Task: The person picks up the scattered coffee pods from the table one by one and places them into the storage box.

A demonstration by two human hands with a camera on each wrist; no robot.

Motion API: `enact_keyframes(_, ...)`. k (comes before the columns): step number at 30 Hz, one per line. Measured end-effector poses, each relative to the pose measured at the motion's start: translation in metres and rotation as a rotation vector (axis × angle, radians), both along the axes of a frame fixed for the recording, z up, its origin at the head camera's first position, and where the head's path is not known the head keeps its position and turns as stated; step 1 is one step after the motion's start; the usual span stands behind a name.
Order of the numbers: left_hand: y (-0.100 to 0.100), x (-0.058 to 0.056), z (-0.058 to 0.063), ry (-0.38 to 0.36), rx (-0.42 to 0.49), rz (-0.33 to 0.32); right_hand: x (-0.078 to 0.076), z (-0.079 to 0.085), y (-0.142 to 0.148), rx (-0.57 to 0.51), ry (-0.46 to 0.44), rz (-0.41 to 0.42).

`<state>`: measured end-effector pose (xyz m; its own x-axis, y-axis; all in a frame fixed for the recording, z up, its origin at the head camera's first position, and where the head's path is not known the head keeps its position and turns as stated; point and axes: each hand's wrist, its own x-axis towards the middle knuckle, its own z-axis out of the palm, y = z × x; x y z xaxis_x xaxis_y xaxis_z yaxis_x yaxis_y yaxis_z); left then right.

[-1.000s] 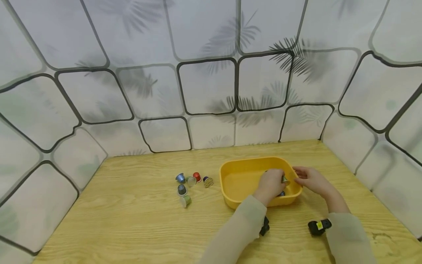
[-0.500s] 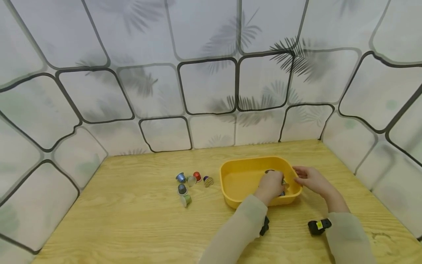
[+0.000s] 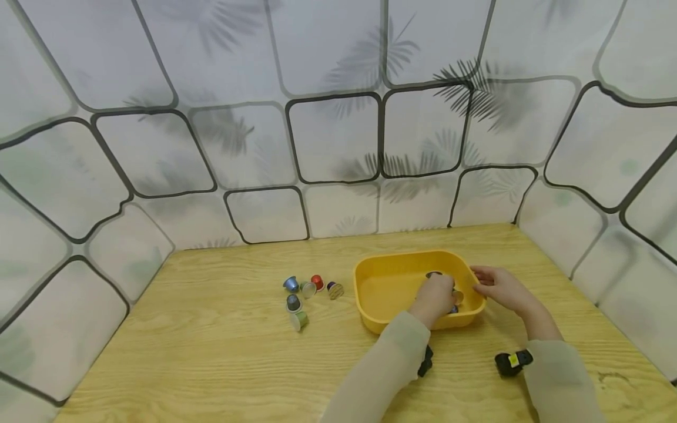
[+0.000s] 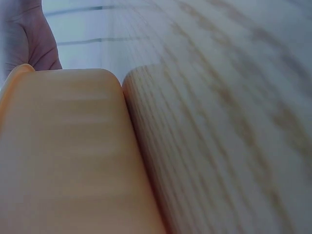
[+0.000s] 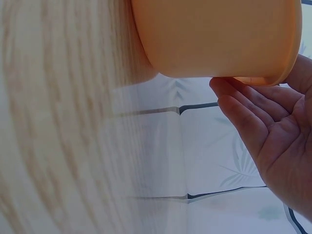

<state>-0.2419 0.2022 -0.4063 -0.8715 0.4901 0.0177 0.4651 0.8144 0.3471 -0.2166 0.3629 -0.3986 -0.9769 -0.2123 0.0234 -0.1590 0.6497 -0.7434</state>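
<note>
A yellow plastic tub stands on the wooden table at the right. My left hand reaches down inside it, among several coffee capsules; its fingertips are hidden, so whether they pinch a capsule does not show. One dark-rimmed capsule lies just beyond the knuckles, and a gold-faced capsule lies to their right. My right hand holds the tub's right end. In the right wrist view its thumb is at the rim and the fingers lie against the outer wall. The left wrist view shows mostly the tub's outer side.
Left of the tub, several loose capsules lie in a cluster: a blue one, a red one, a dark one, a green one and a gold-and-purple one. Patterned cloth walls surround the wooden table.
My left hand has sunk slightly lower in the tub, and the dark-rimmed capsule beyond it has come into view. The gold-faced capsule beside it has turned and shifted. My right hand has stayed put.
</note>
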Motion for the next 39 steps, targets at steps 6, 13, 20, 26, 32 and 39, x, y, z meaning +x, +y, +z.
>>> enact_keyframes(6, 0.0004, 0.0004, 0.0004, -0.054, 0.025, 0.029, -0.0008, -0.0012, 0.0009, -0.003, -0.003, 0.000)
enact_keyframes(13, -0.0001, 0.0006, 0.0002, -0.063, -0.004, 0.039, -0.0007, -0.0013, 0.0006, -0.004, -0.010, 0.006)
enact_keyframes(20, 0.0015, -0.0010, -0.0017, 0.013, -0.101, 0.033, -0.0006, -0.0011, -0.0001, 0.003, -0.011, 0.002)
enact_keyframes(26, 0.0020, -0.0003, -0.0018, -0.006, -0.108, 0.046, -0.0004, -0.0015, 0.0001, 0.003, -0.006, 0.004)
enact_keyframes(32, 0.0015, -0.0006, -0.0026, 0.005, -0.105, 0.044, -0.0004, -0.0017, 0.0004, -0.004, -0.007, 0.007)
enact_keyframes(39, 0.0019, -0.0008, -0.0035, 0.001, -0.104, 0.049, -0.0005, -0.0010, 0.0001, 0.004, -0.011, 0.002)
